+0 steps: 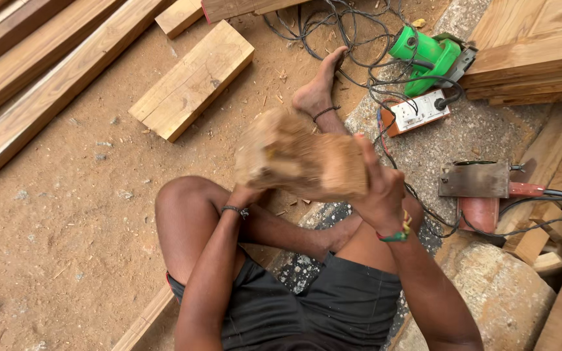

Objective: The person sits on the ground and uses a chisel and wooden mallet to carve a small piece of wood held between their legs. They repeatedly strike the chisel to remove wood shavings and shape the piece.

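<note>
Head view, looking down on a seated person with bare legs. Both hands up in front of the chest around a rough block of wood [302, 162]: left hand [247, 194] gripping its lower left end, right hand [380, 188] wrapped over its right end. Block held in the air above the knees, touching neither the sandy floor [53, 227] nor any plank.

Judged as early or mid work: block in hand, no tool applied to it. Green power tool [427, 57] lying apart by a tangle of cables [333, 26]; red power tool [479, 195] resting beside the right knee; white socket box [417, 112] with a plug in it. Short plank [193, 79] lying untouched on the floor.

Block blurred, so surface, edges and shape hard to make out. Left fingers mostly hidden behind it. Planks at the edges cut off.
</note>
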